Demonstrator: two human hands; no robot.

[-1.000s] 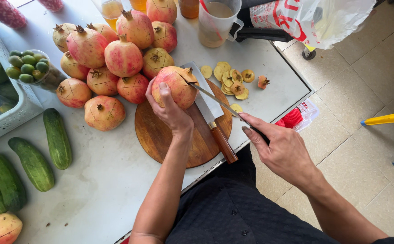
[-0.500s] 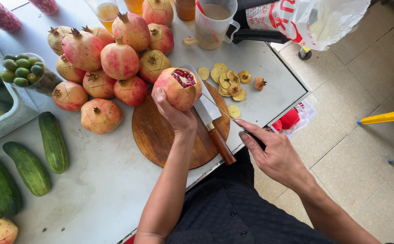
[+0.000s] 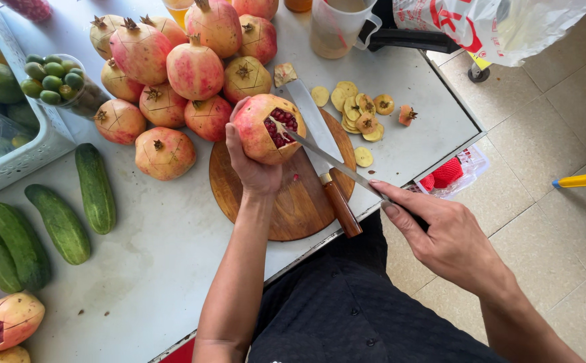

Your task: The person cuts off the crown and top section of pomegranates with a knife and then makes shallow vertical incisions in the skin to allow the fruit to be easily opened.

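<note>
Two hands busy, left hand [image 3: 256, 171] gripping cut pomegranate [image 3: 266, 128], right hand [image 3: 441, 235] holding thin knife [image 3: 326, 158], white-and-red plastic bag [image 3: 494, 27] top right.

Pomegranate [image 3: 264, 128] above board [image 3: 266, 202] (cucumbers [image 3: 57, 215] left).

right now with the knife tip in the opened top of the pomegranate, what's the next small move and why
Probably draw the thin knife down the rind from the crown. The left hand steadies the pomegranate over the round wooden board, its top is already off with red seeds showing, and the right hand has the tip at that opening.
</note>
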